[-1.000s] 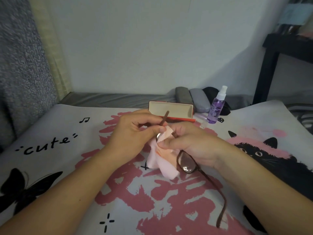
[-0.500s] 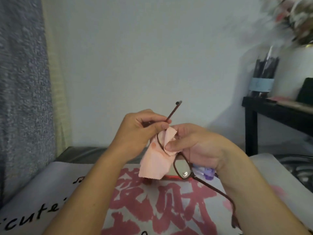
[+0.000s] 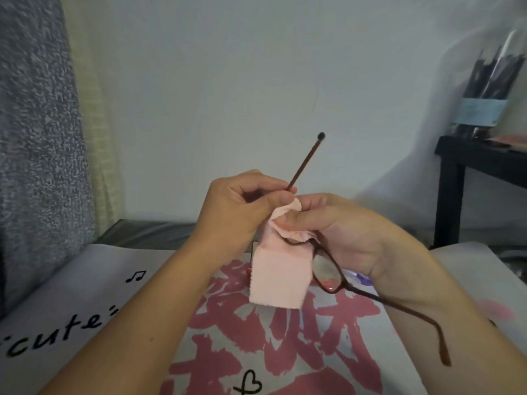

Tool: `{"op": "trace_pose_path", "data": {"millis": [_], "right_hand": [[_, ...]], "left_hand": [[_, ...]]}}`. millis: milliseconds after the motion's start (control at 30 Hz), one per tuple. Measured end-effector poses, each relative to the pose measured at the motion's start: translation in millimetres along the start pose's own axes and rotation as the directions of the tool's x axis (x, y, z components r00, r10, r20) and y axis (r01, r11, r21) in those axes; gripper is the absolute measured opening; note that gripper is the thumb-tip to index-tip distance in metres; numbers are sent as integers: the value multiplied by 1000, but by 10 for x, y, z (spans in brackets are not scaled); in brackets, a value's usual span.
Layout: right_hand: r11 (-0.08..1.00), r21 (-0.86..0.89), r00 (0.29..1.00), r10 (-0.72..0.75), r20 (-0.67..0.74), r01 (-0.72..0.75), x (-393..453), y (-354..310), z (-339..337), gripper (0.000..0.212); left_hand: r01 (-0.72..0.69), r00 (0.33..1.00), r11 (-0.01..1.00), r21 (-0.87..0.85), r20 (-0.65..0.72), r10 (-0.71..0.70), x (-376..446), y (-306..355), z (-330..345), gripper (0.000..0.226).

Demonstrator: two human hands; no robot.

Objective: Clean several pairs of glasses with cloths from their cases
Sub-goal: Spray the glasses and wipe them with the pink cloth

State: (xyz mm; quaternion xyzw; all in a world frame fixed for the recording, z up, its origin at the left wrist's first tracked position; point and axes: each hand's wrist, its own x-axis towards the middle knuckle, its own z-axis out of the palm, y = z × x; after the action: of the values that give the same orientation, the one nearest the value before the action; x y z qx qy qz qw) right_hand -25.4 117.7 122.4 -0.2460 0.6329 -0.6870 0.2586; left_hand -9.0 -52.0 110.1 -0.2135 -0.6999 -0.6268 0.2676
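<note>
Here, spreading underneath everything, a printed bedsheet (image 3: 85, 303) with pink characters, a music note and the word "cute". Standing at the right edge, a black side table (image 3: 467, 166) carrying a clear holder of dark sticks, too blurred to name. Raised in the middle, the left hand (image 3: 242, 206) pinching one temple of the glasses (image 3: 328, 270) between thumb and curled fingers, that temple's tip pointing up toward the wall. Beside it and touching, the right hand (image 3: 342, 232) gripping the pink cloth (image 3: 281, 276) folded over the upper lens, thumb pressing on the near face, fingers behind. Hanging below the grip, the loose end of the cloth, covering part of what looks like a case on the bed. Showing bare just right of the cloth, the lower lens in its brown frame, the second temple trailing down past the right wrist.

Likely handling: light, thin, springy at the temples, prone to twisting at the hinges. Best holding by the rim or close to the hinge, not far out on a temple. Cloth soft, limp, needing fingers on both lens faces; rubbing gently, avoiding bare fingertips on glass.
</note>
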Motion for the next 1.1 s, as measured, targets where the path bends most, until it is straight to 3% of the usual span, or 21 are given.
{"op": "trace_pose_path", "data": {"millis": [167, 333, 533, 600, 767, 900, 1033, 1100], "right_hand": [[996, -94, 999, 8, 43, -4, -25, -21, -94, 28], [972, -232, 997, -44, -62, 29, -62, -104, -62, 47], [994, -60, 990, -92, -104, 86, -75, -134, 50, 64], [993, -84, 991, -90, -97, 82, -70, -115, 83, 68], [960, -271, 988, -106, -115, 71, -84, -114, 150, 65], [976, -201, 983, -113, -147, 82, -98, -137, 146, 58], [990, -78, 984, -127, -122, 118, -59, -119, 124, 55], [991, -66, 989, -123, -84, 117, -57, -109, 131, 57]], "left_hand": [[0, 997, 1000, -11, 77, 1, -19, 101, -115, 12], [-17, 993, 1000, -10, 119, 18, -38, 84, -92, 14], [-26, 994, 1000, -12, 108, 27, -51, 102, -67, 16], [-43, 991, 999, 29, 127, 39, -52, 92, -81, 13], [-32, 994, 999, 41, 106, 27, -62, 64, -72, 14], [-25, 997, 999, -20, 73, 26, -65, 85, -19, 13], [52, 997, 990, -134, 56, -45, -36, 137, -74, 11], [47, 997, 993, -112, 61, -40, -42, 134, -73, 10]]}}
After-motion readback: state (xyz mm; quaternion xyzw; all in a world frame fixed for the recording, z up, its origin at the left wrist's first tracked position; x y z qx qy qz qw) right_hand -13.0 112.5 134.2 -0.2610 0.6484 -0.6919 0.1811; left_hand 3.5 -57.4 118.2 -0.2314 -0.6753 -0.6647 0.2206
